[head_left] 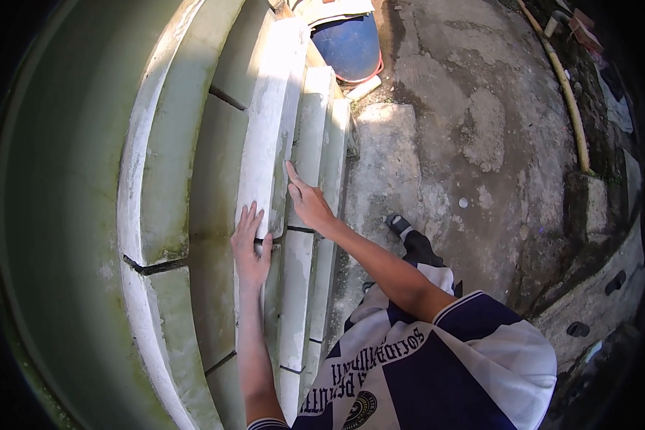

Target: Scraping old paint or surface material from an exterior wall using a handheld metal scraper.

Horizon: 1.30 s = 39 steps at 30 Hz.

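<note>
A long, pale concrete block (pixel 265 136) with a whitish top face lies lengthwise ahead of me, in a stack of similar greenish-white blocks. At its near end rests my left hand (pixel 251 247), fingers spread on the top face and thumb apart. My right hand (pixel 310 206) is at the block's right side, its index finger stretched out and touching the side near the edge. The other fingers of that hand are bent and partly hidden. I see nothing held in either hand.
More long blocks (pixel 170 136) stand to the left, with dark gaps between their ends. A lower block (pixel 314 129) runs along the right. Beyond the stack is a blue container (pixel 347 46). A bamboo pole (pixel 562 82) lies along the right of the rough concrete ground (pixel 473 208).
</note>
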Tool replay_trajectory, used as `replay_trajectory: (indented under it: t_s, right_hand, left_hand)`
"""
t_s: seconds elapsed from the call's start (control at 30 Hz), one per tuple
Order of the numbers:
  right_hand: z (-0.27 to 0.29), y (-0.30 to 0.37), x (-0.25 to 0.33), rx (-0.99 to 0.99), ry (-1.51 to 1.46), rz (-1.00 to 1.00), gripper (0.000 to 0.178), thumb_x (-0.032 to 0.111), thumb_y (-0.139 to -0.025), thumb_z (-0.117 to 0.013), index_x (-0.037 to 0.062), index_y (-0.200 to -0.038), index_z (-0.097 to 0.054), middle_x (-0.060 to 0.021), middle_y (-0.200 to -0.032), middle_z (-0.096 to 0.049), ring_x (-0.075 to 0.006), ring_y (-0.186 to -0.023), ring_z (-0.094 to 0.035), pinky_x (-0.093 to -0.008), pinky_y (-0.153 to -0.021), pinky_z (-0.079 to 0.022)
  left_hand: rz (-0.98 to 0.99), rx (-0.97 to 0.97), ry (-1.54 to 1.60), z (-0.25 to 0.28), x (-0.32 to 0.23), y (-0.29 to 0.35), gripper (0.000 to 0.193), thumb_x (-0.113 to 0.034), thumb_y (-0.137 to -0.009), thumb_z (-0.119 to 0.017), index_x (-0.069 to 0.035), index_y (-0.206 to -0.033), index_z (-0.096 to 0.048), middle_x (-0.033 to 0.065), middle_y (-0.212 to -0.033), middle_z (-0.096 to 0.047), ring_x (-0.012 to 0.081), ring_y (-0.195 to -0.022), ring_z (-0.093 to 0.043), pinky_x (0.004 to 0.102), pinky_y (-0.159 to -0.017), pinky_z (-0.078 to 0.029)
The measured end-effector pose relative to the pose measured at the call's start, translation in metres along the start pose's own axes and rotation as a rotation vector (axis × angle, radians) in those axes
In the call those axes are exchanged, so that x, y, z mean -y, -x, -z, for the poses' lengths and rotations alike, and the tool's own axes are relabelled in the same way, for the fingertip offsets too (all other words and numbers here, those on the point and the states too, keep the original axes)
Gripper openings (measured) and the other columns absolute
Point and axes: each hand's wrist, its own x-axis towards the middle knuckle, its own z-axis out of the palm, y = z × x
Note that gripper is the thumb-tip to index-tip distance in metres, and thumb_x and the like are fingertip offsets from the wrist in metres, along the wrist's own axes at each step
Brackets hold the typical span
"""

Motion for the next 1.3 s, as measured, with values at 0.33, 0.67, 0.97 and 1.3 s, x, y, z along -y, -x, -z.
replay_trajectory:
  t_s: [0.33,0.67,0.97,1.3]
  right_hand:
    - [0.036,-0.038,0.022,0.163,-0.073,-0.164,0.052,0.023,-0.109,-0.040,0.0245,-0.160,-0.034,-0.0085,-0.068,-0.055,-0.0150,-0.042,-0.046,-0.0356,-0.045,-0.046]
    - [-0.004,0.003,-0.018,-0.093,0.008,0.140,0.053,0.019,-0.108,-0.043,0.0246,-0.160,-0.033,-0.0176,-0.086,-0.067,-0.0260,-0.065,-0.062,-0.0376,-0.079,-0.055]
    - [0.018,0.005,0.033,0.182,-0.156,-0.319,0.053,0.021,-0.108,-0.042,0.0250,-0.161,-0.032,-0.0132,-0.070,-0.060,-0.0203,-0.047,-0.054,-0.0385,-0.055,-0.053]
    - [0.023,-0.060,0.038,0.034,-0.145,-0.249,0.052,0.024,-0.109,-0.040,0.0247,-0.160,-0.033,-0.0114,-0.068,-0.057,-0.0175,-0.042,-0.048,-0.0370,-0.046,-0.048]
  left_hand:
    - [-0.026,-0.009,-0.008,0.001,0.005,0.002,0.050,-0.016,-0.096,-0.062,-0.012,-0.145,-0.054,0.0075,-0.159,-0.045,0.0299,-0.152,-0.034,0.0487,-0.119,-0.025]
    - [-0.012,0.014,0.006,0.001,-0.002,-0.003,0.051,-0.014,-0.094,-0.061,-0.011,-0.145,-0.054,0.0084,-0.159,-0.045,0.0300,-0.152,-0.034,0.0493,-0.120,-0.025]
    - [0.019,0.025,-0.003,0.001,0.005,0.002,0.052,-0.014,-0.094,-0.060,-0.011,-0.146,-0.053,0.0083,-0.160,-0.044,0.0309,-0.152,-0.033,0.0497,-0.120,-0.024]
    - [-0.004,0.016,0.049,0.002,0.005,-0.001,0.053,-0.013,-0.093,-0.063,-0.012,-0.145,-0.054,0.0086,-0.159,-0.045,0.0306,-0.152,-0.034,0.0483,-0.120,-0.024]
